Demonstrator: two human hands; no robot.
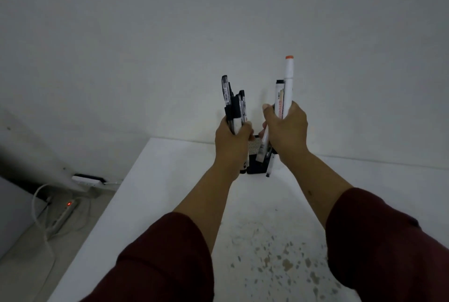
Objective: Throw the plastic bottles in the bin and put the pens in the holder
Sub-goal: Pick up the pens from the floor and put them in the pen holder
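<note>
Above the far end of the table, L hand (232, 137) is closed in a fist around a bundle of black pens (233, 105), caps up, approx. upright; lower tips are seen below the fist near the holder's left side. R hand (286, 129) is likewise closed, gripping a bundle of white markers (284, 97); thumb is raised beside the barrels. Tallest marker in that bundle carries an orange cap (289, 57); a shorter one w/ black cap is pressed against it. Lower ends of R-hand markers are angled down and left, toward the holder; whether any tip is inside it cannot be told.

Between and just behind the two hands, black mesh holder (254, 146) is seen standing on the white table (170, 180), near the back edge, partly hidden by both wrists. Both forearms are bare; dark red sleeves (165, 260) are pushed up toward the elbows. Near part of table top is marked w/ grey-brown specks. Plain white wall (218, 22) is seen behind. On the floor at left, a power strip (65, 214) w/ lit red switch and white cables is seen.
</note>
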